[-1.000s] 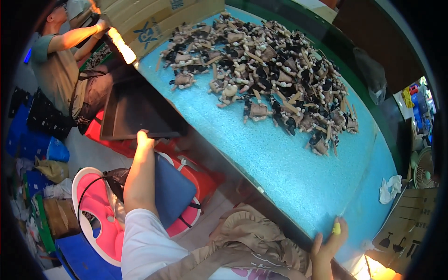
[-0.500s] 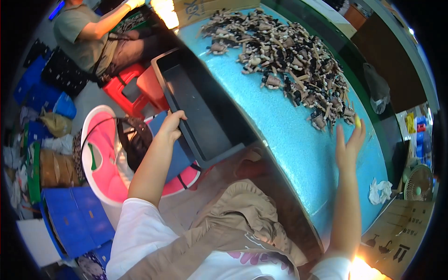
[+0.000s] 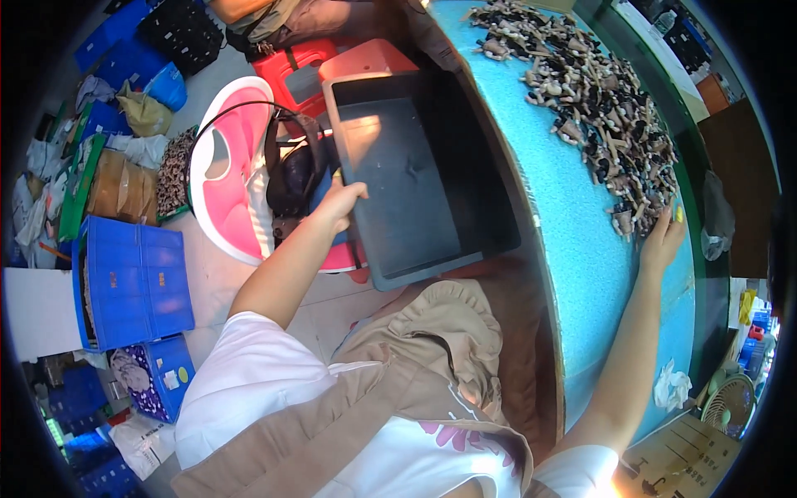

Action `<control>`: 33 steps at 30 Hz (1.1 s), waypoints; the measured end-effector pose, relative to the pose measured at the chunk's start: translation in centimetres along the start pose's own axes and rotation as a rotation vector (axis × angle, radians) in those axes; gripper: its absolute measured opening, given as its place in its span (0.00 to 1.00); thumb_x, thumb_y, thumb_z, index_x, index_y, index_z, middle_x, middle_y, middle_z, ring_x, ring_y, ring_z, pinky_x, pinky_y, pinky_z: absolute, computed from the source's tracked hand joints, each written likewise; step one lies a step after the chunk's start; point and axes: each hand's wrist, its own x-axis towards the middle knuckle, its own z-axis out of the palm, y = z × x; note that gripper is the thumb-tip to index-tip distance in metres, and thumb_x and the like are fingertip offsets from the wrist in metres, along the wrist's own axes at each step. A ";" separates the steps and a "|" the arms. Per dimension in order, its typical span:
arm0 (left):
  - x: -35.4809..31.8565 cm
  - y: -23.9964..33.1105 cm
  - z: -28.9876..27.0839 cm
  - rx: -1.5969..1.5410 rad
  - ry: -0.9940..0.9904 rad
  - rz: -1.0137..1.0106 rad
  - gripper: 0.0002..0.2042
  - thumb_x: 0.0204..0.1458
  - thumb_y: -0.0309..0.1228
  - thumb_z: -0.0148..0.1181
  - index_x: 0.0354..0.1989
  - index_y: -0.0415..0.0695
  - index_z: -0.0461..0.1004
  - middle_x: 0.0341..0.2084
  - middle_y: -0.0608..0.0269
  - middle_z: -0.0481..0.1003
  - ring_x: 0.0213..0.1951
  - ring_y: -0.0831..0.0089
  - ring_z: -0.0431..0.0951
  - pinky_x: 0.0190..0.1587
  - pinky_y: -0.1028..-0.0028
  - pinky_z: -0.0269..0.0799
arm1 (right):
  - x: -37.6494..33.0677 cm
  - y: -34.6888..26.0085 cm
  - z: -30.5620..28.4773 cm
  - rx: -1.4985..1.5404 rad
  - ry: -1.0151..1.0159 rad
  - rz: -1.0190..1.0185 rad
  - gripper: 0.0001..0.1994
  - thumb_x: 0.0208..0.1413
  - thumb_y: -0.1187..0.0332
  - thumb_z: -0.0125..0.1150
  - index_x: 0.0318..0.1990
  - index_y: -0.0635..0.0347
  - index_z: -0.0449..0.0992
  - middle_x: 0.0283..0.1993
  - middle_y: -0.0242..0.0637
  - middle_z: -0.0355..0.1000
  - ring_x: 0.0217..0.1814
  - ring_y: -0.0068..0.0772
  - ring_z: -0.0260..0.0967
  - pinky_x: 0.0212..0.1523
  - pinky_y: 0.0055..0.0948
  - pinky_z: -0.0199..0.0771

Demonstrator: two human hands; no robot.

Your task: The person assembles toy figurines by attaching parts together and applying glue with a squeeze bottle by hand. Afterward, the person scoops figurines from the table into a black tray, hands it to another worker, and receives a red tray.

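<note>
My left hand (image 3: 339, 204) grips the near-left rim of a dark grey plastic tray (image 3: 415, 191), which sits low beside the turquoise table (image 3: 581, 241) and looks empty. My right hand (image 3: 662, 241) lies flat on the table top with fingers spread, touching the near edge of a big heap of small brown and black parts (image 3: 594, 108). A yellow tip shows on one finger of that hand.
A pink and white stool (image 3: 228, 170) with a black bag (image 3: 292, 170) stands left of the tray. Red stools (image 3: 332, 66) lie beyond it. Blue crates (image 3: 133, 282) and bags crowd the floor at left. A crumpled white cloth (image 3: 671, 388) lies on the table's near end.
The view swung toward the floor. My left hand moved from the blue stool cushion onto the tray's rim. My right hand slid up the table to the heap's edge.
</note>
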 end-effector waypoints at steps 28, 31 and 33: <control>0.8 -20.9 -14.6 -0.799 0.372 0.030 0.18 0.48 0.43 0.50 0.45 0.47 0.66 0.38 0.64 0.71 0.34 0.70 0.71 0.39 0.72 0.65 | -26.2 -35.4 -2.1 0.423 -1.161 -0.603 0.23 0.42 0.62 0.50 0.40 0.77 0.64 0.19 0.46 0.70 0.19 0.46 0.70 0.22 0.37 0.72; 2.6 -19.3 -13.4 -0.740 0.322 -0.009 0.18 0.48 0.43 0.51 0.45 0.47 0.66 0.38 0.64 0.71 0.34 0.70 0.71 0.39 0.72 0.65 | -25.2 -34.6 -2.0 0.500 -1.103 -0.504 0.19 0.45 0.62 0.50 0.39 0.73 0.63 0.21 0.52 0.70 0.22 0.51 0.70 0.24 0.42 0.71; 3.2 -17.8 -15.8 -0.664 0.284 -0.061 0.19 0.48 0.43 0.51 0.46 0.47 0.66 0.38 0.64 0.71 0.35 0.71 0.71 0.40 0.71 0.65 | -24.9 -33.9 -2.0 0.486 -1.086 -0.483 0.19 0.47 0.62 0.50 0.39 0.72 0.64 0.21 0.52 0.70 0.22 0.52 0.69 0.24 0.43 0.70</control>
